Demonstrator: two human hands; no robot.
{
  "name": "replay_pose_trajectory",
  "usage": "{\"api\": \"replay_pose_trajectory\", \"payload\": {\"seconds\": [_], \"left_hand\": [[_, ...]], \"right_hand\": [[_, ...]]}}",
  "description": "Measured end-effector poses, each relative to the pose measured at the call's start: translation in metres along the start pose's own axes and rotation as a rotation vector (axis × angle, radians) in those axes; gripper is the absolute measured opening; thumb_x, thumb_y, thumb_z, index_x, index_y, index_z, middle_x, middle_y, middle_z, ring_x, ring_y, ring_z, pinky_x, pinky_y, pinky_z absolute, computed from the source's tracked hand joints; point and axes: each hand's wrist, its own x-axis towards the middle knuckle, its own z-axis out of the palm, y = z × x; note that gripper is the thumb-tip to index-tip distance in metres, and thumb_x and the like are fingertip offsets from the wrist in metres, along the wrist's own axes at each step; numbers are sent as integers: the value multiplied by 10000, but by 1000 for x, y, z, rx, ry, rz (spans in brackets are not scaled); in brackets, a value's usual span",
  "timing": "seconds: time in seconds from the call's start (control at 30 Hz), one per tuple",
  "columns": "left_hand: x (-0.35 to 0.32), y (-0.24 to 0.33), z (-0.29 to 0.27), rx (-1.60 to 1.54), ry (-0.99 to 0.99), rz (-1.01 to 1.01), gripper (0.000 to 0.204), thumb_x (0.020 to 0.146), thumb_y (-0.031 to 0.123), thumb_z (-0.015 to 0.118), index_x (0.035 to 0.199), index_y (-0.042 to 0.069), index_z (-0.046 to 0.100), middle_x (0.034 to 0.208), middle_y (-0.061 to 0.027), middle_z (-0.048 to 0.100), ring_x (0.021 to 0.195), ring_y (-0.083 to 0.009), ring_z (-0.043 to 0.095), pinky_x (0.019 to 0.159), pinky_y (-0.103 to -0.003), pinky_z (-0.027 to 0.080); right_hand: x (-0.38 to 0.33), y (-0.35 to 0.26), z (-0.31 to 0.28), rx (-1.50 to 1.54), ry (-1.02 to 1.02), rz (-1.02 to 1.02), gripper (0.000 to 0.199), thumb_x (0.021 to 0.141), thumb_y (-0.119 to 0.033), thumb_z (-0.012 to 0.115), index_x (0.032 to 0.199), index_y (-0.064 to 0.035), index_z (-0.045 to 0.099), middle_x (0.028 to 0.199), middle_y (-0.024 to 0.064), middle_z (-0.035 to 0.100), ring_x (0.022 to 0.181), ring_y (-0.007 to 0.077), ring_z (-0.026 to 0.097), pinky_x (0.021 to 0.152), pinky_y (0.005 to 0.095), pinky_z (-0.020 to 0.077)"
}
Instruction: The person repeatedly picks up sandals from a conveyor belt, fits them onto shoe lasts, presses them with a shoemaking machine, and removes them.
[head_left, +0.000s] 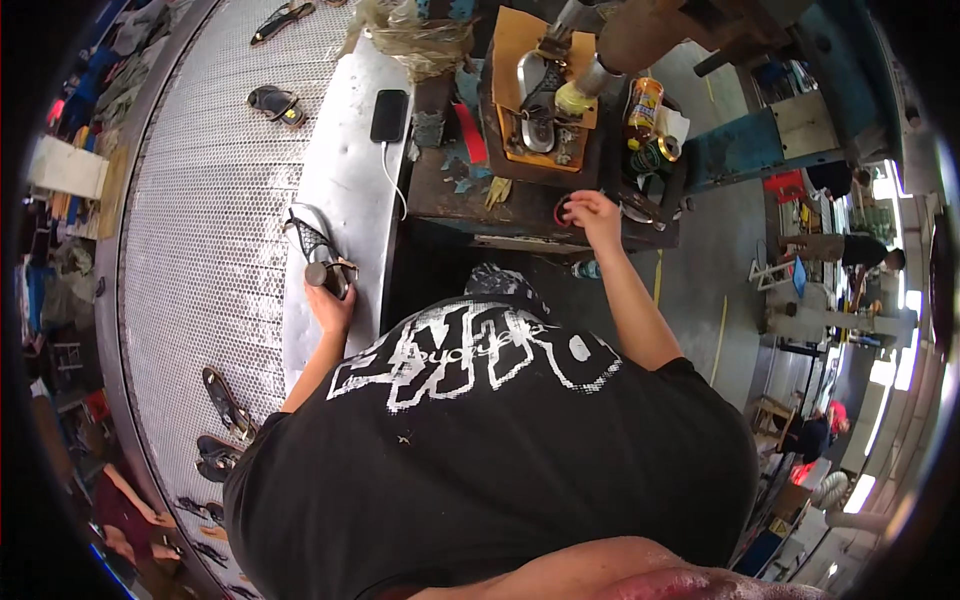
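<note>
1. A silver sandal [318, 243] is gripped at its heel by the left hand [331, 300], above the edge of a metal shelf [345, 150].
2. The right hand [592, 212] is laid on the dark workbench [450, 190], fingers curled beside a red ring [562, 212]; whether anything is held cannot be told.
3. A black phone [389, 115] with a white cable is seen on the shelf.
4. A second sandal [537, 100] is set on orange card under a press.
5. An amber bottle [643, 105] with a yellow label and a green can [658, 153] are stood at the bench's right.

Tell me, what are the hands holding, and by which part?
The left hand grips a sandal at its heel end. The right hand holds nothing, resting at the press's red button.
</note>
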Motion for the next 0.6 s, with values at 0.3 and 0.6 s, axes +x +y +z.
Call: {"api": "replay_pose_trajectory", "payload": {"seconds": [0.3, 0.6], "left_hand": [[-2, 15, -21, -129, -38, -6, 920, 636, 166, 803, 1372, -38, 291, 1427, -242, 315, 1321, -397, 318, 1102, -410, 288], [-22, 16, -66, -197, 38, -53, 892, 695, 199, 770, 1410, 26, 265, 1412, -232, 338, 1336, -381, 309, 1117, -436, 276]], "right_hand": [[68, -29, 82, -112, 351, -648, 581, 746, -78, 730, 1233, -22, 419, 1206, 157, 512, 1132, 275, 512, 990, 383, 380], [112, -10, 103, -966, 321, -340, 875, 756, -519, 725, 1195, 137, 346, 1125, 339, 517, 1030, 409, 563, 876, 437, 464]]}}
